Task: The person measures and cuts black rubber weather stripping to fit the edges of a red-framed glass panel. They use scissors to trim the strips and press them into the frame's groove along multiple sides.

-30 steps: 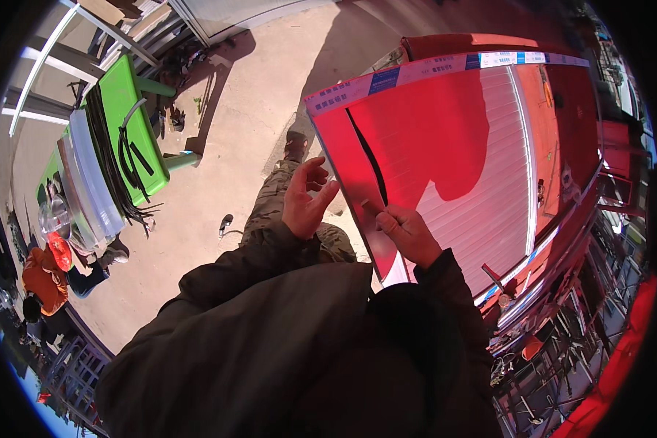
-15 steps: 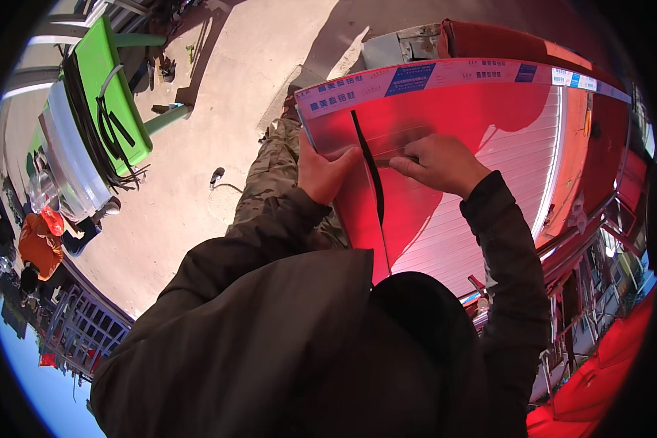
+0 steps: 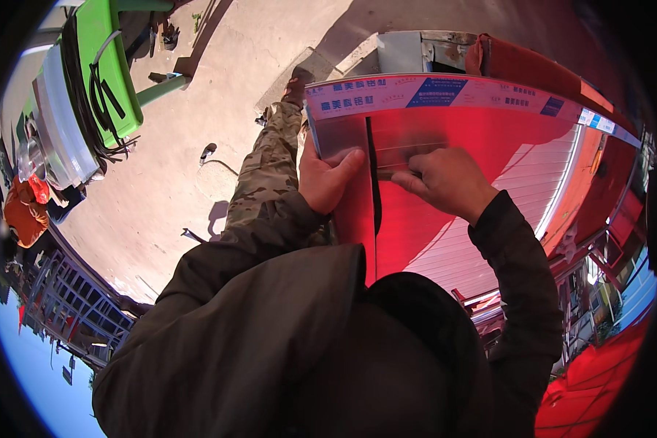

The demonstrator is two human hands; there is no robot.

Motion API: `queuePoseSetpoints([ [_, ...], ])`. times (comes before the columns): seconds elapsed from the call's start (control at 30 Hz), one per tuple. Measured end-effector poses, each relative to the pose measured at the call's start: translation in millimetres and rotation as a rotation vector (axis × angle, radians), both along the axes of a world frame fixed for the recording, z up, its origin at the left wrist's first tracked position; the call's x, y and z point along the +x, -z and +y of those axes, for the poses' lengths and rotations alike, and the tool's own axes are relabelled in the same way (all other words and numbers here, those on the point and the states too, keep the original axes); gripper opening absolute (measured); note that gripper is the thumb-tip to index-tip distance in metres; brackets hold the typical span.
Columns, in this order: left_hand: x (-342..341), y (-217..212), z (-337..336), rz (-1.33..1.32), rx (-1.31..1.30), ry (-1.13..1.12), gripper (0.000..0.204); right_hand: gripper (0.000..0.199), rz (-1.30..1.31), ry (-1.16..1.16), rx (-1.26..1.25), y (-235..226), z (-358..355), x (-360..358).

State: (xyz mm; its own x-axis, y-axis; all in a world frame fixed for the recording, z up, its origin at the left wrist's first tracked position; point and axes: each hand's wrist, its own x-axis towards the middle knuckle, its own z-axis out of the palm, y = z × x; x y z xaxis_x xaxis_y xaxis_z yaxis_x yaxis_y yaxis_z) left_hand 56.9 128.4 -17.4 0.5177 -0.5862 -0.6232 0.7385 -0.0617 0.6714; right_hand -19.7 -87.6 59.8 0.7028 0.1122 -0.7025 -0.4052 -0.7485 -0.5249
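Observation:
A large glossy panel (image 3: 416,241) lies in front of me, with a metal frame (image 3: 343,135) along its left side. My left hand (image 3: 327,177) grips that side, thumb on top and the other fingers hidden beyond the edge. Just to its right a black flexible strip (image 3: 374,168) runs along the frame. My right hand (image 3: 449,182) is closed around a thin, flat, greyish tool (image 3: 396,174), whose tip meets the strip; its exact kind is unclear. Printed protective film (image 3: 387,95) covers the far frame edge.
At the far left a green stool (image 3: 109,73) carries black strips (image 3: 77,80) and clear plastic-wrapped lengths (image 3: 58,109). A person in orange (image 3: 25,212) is beyond. A red cloth-covered object (image 3: 518,66) sits behind the panel; red fabric (image 3: 591,379) lies lower right.
The strip's loose upper part, which slanted across the panel, now lies straighter along the frame. My right hand has shifted slightly right and down in the picture; the whole view has turned a little.

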Motion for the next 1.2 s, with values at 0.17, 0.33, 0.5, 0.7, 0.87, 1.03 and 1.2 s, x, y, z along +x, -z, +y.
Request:
queuePoseSetpoints([
  [0.17, -3.1, -4.1, -4.9, 0.023, 0.007, -0.052, 0.047, 0.043, -0.013, 0.058, 0.006, 4.7, 8.4, -4.6],
  [0.33, -5.6, 0.4, -2.0, 0.08, -0.006, -0.059, 0.047, 0.043, 0.048, 0.039, 0.012, 5.4, 7.4, -0.3],
  [0.5, 26.7, 11.6, -1.3, 0.081, -0.048, -0.008, 0.043, 0.047, 0.051, 0.137, 0.044, 3.9, -14.9, 19.4],
  [0.7, 54.9, 22.8, -22.8, 0.253, -0.131, -0.032, 0.031, 0.049, 0.01, 0.03, 0.017, 1.3, -16.5, 27.6],
  [0.87, 50.6, 20.8, -25.8, 0.297, -0.161, -0.081, 0.03, 0.044, -0.049, 0.02, -0.008, 6.5, -10.2, 26.2],
  [1.03, 50.4, 25.7, -24.3, 0.249, -0.123, -0.058, 0.031, 0.049, 0.075, 0.047, -0.002, 1.8, -9.9, 33.2],
  [1.2, 48.7, 25.1, -22.9, 0.244, -0.109, -0.037, 0.032, 0.047, 0.072, 0.07, 0.028, 2.3, -21.9, 37.3],
])
